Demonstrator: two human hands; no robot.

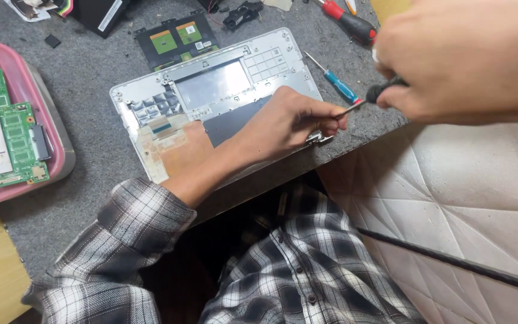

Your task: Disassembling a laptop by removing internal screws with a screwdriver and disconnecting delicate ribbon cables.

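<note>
Even, soft indoor light is being cast from above, and the scene is being rendered moderately bright, with no hard shadows being thrown. The right hand [451, 60], raised close to the lens, is being shown blurred and slightly overexposed, its knuckles being washed pale. Sharper focus is being held just beyond the fingers of the left hand [283, 123], where the silver laptop shell [211, 84] is being lit with a faint sheen on its bare metal panel. A deep shadow is being pooled below that hand's wrist, under the desk edge. Fine detail is being softened by compression throughout.
</note>
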